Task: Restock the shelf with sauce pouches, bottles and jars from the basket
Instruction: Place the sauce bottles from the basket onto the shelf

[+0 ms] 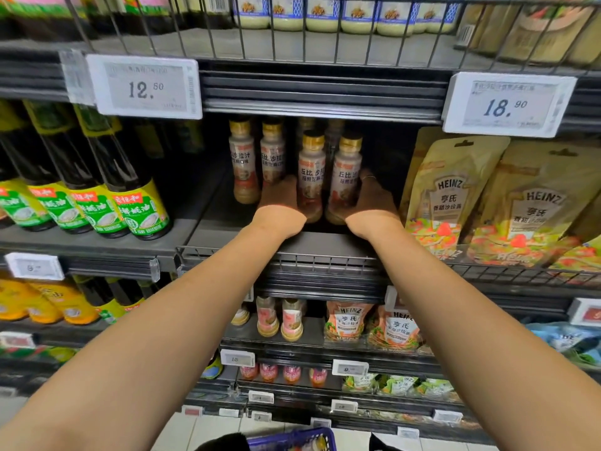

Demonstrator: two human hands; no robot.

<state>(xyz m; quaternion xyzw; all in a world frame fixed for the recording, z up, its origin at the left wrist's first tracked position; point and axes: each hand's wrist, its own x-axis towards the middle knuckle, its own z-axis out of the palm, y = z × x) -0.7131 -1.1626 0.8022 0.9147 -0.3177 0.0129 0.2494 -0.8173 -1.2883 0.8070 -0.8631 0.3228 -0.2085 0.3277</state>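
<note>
my left hand and right hand reach into the middle shelf, one on each side of two dressing bottles standing side by side near the front. two more bottles stand to their left, further back, with others behind. oil bottles sit at left, sauce pouches at right behind a wire rail. jars line the shelf above — price tags hang on its edge. the basket sits below, between my arms.
</note>
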